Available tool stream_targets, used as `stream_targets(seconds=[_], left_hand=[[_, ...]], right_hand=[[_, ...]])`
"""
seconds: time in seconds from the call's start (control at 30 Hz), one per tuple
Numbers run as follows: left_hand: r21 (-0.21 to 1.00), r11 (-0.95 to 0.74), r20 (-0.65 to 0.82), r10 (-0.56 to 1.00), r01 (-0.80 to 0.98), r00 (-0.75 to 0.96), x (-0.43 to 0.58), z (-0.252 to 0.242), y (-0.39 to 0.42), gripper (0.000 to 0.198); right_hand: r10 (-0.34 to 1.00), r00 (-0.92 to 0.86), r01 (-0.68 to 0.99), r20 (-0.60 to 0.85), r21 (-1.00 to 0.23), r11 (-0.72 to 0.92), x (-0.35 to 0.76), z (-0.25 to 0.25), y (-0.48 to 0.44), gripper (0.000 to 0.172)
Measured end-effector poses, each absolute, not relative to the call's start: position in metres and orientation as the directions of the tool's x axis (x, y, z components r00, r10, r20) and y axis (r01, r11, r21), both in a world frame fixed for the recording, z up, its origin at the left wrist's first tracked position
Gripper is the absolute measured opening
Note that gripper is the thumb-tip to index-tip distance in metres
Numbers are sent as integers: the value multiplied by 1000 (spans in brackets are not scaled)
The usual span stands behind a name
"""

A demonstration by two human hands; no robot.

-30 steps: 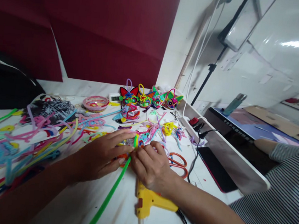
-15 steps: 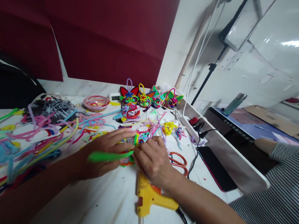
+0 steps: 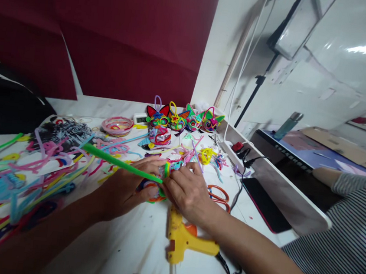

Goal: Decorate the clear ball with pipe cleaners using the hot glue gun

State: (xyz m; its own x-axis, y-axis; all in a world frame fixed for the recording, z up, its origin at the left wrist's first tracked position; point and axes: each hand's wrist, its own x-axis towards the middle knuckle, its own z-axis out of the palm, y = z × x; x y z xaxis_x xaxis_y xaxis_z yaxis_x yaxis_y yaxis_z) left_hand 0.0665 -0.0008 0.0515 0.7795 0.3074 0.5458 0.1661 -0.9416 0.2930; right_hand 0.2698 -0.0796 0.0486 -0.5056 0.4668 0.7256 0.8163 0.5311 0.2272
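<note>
Between my hands is a colourful pipe-cleaner piece [image 3: 167,170], mostly covered by my fingers. My left hand [image 3: 130,188] is wrapped round its left side, with the thumb across the front. My right hand [image 3: 188,190] pinches at its right side, fingers pressed together. A bright green pipe cleaner [image 3: 119,161] sticks out from my right fingertips and runs up to the left over my left hand. Behind the hands stand several finished cat-like heads [image 3: 194,120] with ears and loops, and a pink and blue coiled ball [image 3: 160,136].
A yellow glue gun [image 3: 180,241] lies just below my right hand, orange-handled scissors [image 3: 219,194] beside it. Farther right are a black phone [image 3: 265,205] and cables. Loose pipe cleaners [image 3: 47,153] cover the left side. A person in a striped top [image 3: 345,237] is at the right.
The free end of the green pipe cleaner has swung up and to the left, now looking longer and sharper. My left thumb and fingers have shifted slightly on the piece.
</note>
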Motion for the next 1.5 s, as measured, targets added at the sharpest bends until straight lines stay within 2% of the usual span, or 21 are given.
stream_targets(seconds=[0.13,0.27,0.47,0.6,0.73,1.0,1.1,1.3,1.5], left_hand=[[338,-919,591,374,201,715,73,48,-7,19],[349,-897,593,436,272,677,77,45,-11,17],[333,-912,626,404,239,667,78,47,-15,11],[334,-894,628,447,298,637,81,47,-17,13],[326,-890,625,455,318,634,81,45,-18,13],[329,-901,626,432,283,649,81,46,-12,13],[332,-900,621,433,281,654,80,46,-12,13],[320,-904,613,427,286,665,77,42,-9,14],[305,-914,622,404,268,670,78,39,-8,21]], right_hand=[[458,-515,813,725,243,530,269,48,-80,20],[460,-500,820,734,230,523,269,47,-80,23],[442,-514,818,735,265,511,267,47,-80,25],[450,-510,820,733,257,511,267,47,-81,26],[483,-477,828,734,190,528,267,46,-81,23],[596,-348,817,724,-78,572,275,46,-86,19],[616,-294,816,730,-144,560,280,47,-88,18],[621,-285,808,730,-166,565,281,48,-88,17],[605,-333,812,723,-107,574,276,49,-86,20]])
